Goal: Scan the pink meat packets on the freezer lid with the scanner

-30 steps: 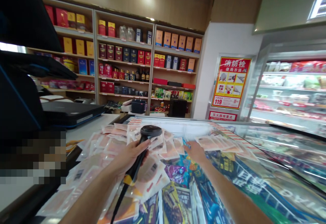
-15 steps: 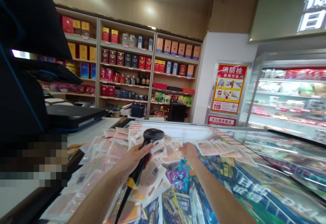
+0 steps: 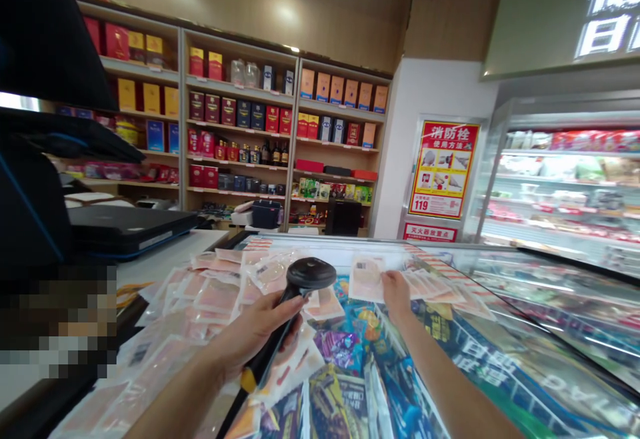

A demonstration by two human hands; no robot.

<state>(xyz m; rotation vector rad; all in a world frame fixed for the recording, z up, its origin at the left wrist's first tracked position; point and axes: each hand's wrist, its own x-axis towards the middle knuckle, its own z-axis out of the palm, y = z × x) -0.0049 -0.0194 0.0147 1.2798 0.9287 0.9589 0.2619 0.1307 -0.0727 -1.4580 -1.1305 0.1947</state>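
My left hand (image 3: 267, 322) is wrapped round the handle of a black barcode scanner (image 3: 311, 272), whose head tilts to the right and whose cable runs down toward me. Farther right, my right hand (image 3: 397, 294) pinches the edge of a flat clear packet (image 3: 367, 279) with pale contents and a barcode label. A row of overlapping similar packets (image 3: 427, 284) lies just right of that hand. Under and left of the scanner spreads a large heap of flat packets (image 3: 220, 292). They rest on the glass top of a freezer, with colourful wrapped goods (image 3: 345, 392) beneath.
A black monitor stand and drawer unit (image 3: 133, 229) occupies the counter at left. Shelves of boxed goods (image 3: 240, 112) line the back wall. A red poster (image 3: 444, 169) hangs beside a lit refrigerated display (image 3: 565, 186) at right.
My right hand has moved right, carrying a packet from beside the scanner toward the row at right. The scanner's head has turned rightward in my left hand. The view has shifted slightly.
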